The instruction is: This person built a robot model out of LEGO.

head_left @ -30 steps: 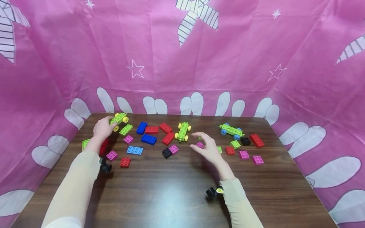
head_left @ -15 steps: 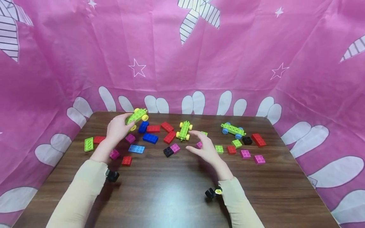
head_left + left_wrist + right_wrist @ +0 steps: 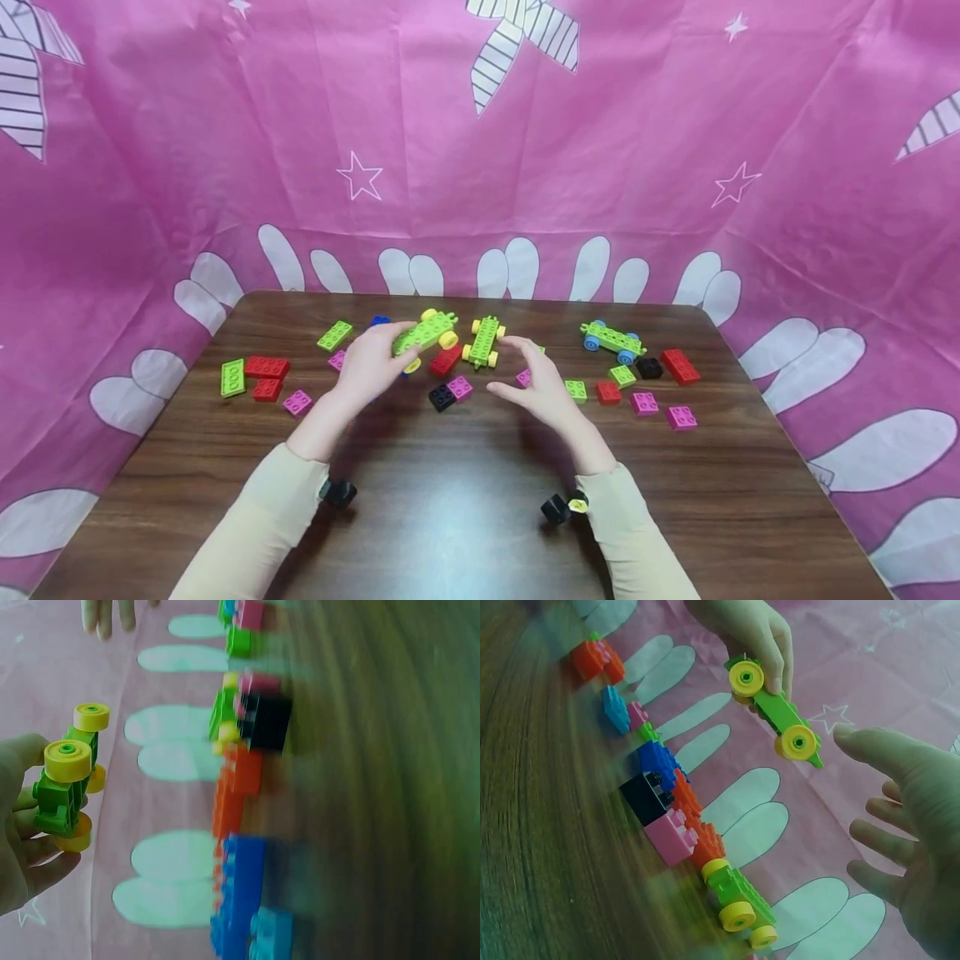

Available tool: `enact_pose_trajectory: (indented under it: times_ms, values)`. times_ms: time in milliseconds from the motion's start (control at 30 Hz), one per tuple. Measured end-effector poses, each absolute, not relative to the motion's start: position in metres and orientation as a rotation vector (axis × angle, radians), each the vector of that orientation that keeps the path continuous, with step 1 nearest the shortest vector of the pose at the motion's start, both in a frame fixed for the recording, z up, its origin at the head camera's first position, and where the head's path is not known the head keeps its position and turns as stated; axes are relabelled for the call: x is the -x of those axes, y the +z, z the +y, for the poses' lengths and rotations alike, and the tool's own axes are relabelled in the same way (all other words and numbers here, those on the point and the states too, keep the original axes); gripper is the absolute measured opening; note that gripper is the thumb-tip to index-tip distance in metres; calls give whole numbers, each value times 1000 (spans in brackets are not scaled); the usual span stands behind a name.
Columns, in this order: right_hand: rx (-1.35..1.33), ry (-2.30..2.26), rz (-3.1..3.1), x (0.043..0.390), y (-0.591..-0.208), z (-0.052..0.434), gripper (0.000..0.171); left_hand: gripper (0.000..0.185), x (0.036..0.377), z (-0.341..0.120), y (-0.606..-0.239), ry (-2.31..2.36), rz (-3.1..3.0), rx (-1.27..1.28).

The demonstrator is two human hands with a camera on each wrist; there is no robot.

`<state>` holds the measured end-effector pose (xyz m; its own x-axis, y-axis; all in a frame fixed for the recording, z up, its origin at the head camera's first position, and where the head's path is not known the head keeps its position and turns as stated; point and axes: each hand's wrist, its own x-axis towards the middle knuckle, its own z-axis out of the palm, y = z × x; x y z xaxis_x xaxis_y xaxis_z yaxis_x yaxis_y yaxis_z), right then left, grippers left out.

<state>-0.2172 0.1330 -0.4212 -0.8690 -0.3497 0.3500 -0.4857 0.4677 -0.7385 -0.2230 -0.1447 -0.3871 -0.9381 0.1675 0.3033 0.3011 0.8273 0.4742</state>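
While left hand [image 3: 369, 367] grips green wheeled chassis [image 3: 426, 333] aloft, right hand [image 3: 542, 385] spread empty just beside

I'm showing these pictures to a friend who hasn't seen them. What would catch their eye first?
Probably the green wheeled base with yellow wheels, held above the table in the left hand, with the open right hand beside it. Then the bright bricks scattered behind, against a pink star-patterned cloth.

Left hand [image 3: 369, 363] raised, fingers and thumb curled in a closed grip; right hand [image 3: 542, 385] hovers beside it, fingers spread and relaxed, palm facing left, both forearms extended forward.
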Motion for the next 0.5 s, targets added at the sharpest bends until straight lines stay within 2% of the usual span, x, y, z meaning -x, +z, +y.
enact_pose_trajectory:
  times_ms: [500]
  values:
    - [-796, 1346, -2697, 219, -427, 142, 81, 44, 190, -93, -398, -904, -2883, 381]
